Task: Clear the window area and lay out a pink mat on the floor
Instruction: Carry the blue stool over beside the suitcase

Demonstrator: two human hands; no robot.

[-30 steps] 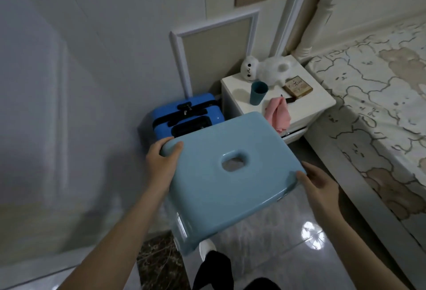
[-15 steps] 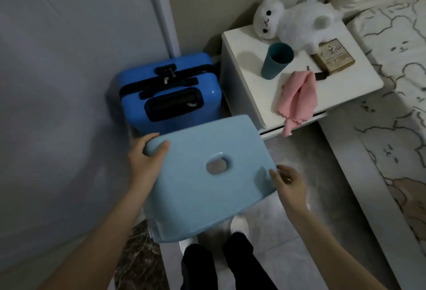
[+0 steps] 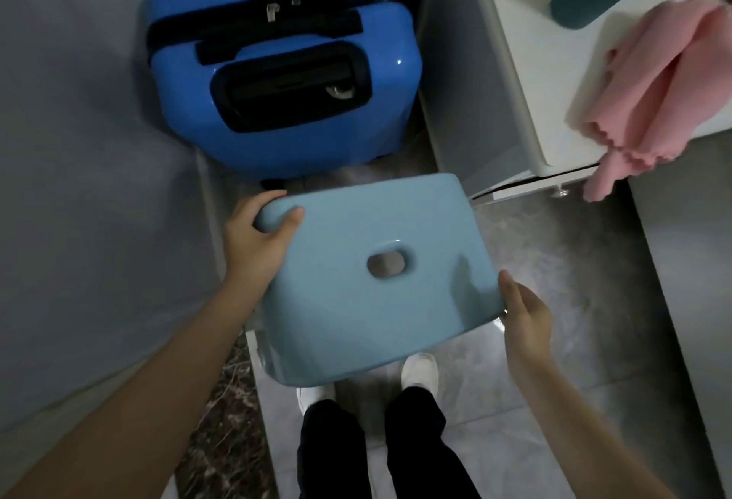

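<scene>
Floor (image 3: 554, 280) lay under everything, grey tile, below both hands. Suitcase (image 3: 277, 74), blue, stood upright just beyond the left hand (image 3: 257, 245), against the wall. Worktop (image 3: 527, 62), white bedside unit, stood beyond and right of the right hand (image 3: 527, 320). Stool (image 3: 376, 280), pale blue, was held between the hands, seat up. Whether it touched the floor could not be told. Left hand gripped the far left corner, thumb on top, fingers curled over the edge. Right hand held the near right edge, fingers curled at the rim. Opposite-corner grip probably kept it level for setting down beside the suitcase. Pink cloth (image 3: 653, 94) draped over the worktop edge; no mat in view.
</scene>
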